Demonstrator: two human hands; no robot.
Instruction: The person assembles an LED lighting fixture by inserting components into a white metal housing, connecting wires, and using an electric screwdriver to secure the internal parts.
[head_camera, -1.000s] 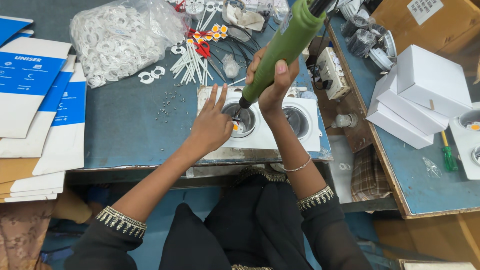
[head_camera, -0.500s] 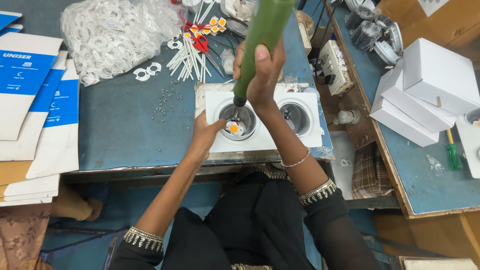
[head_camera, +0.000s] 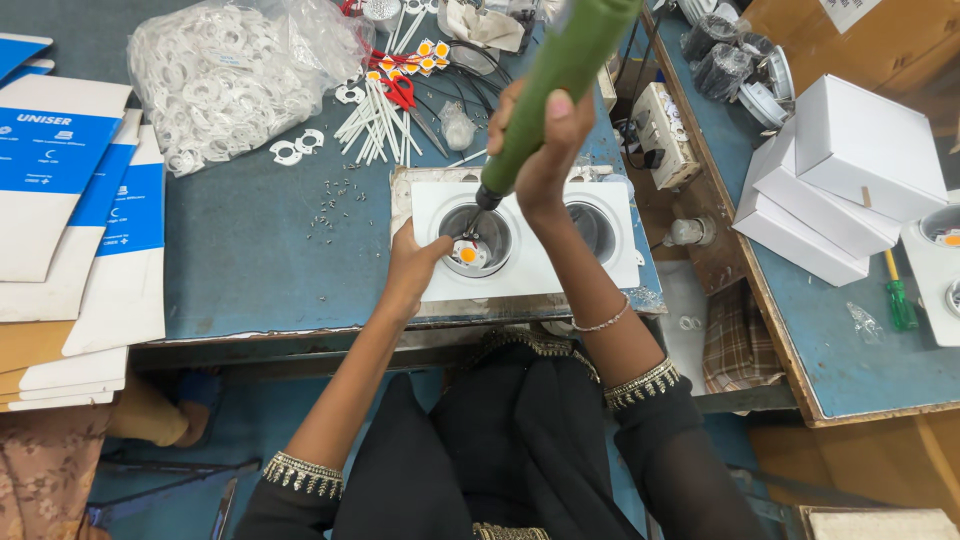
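My right hand (head_camera: 545, 140) grips a green electric screwdriver (head_camera: 560, 80), held upright with its bit down inside the left cup of a white twin downlight housing (head_camera: 530, 265). That cup (head_camera: 478, 240) holds a small yellow LED chip on a round plate. My left hand (head_camera: 412, 268) rests on the housing's left edge, fingers reaching into the cup beside the bit. The right cup (head_camera: 592, 228) is partly hidden behind my right forearm.
A clear bag of white plastic rings (head_camera: 225, 75) lies at the back left, with white sticks and red scissors (head_camera: 395, 105) beside it. Small screws (head_camera: 335, 205) are scattered on the blue table. Flat blue-and-white cartons (head_camera: 70, 200) lie left; white boxes (head_camera: 840, 180) and a green screwdriver (head_camera: 897, 295) right.
The screwdriver has swung from tilted to nearly upright, its bit lowered into the left cup. My left hand slid from the housing's top to its left edge.
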